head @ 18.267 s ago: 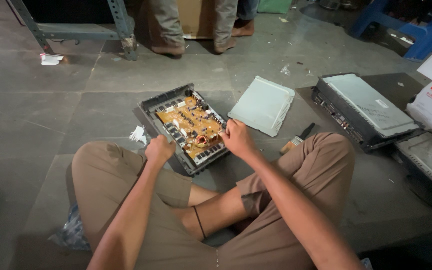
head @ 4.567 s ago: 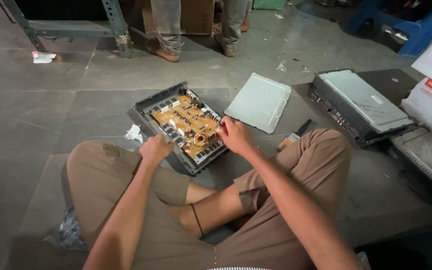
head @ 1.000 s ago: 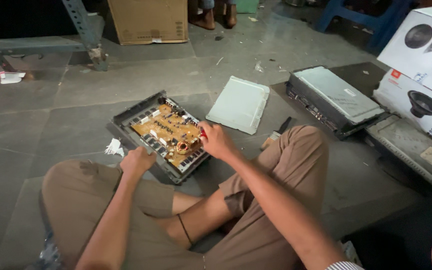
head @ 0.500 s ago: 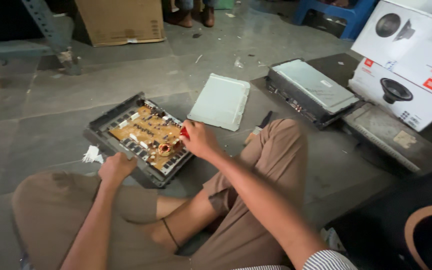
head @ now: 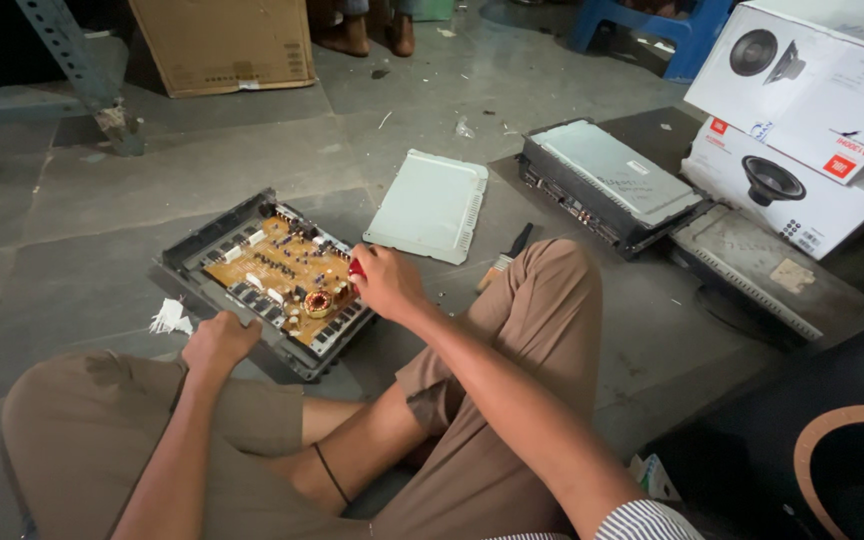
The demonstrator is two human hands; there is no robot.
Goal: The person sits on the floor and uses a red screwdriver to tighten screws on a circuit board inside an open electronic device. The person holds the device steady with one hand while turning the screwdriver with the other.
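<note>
Hands hardly moved while the view swung right: left hand [head: 217, 343] still curls on the amplifier [head: 267, 283] near edge, right hand [head: 384, 283] stays closed around a red-handled tool [head: 356, 268] over the board, so work continues.

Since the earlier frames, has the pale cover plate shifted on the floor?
No. The cover plate lies the same way beside the open amplifier, just past the brush; only the camera view has swung.

Bare forearms, khaki-brown trousers rolled at the knee, a striped sleeve edge — a thin dark ankle band.
</note>
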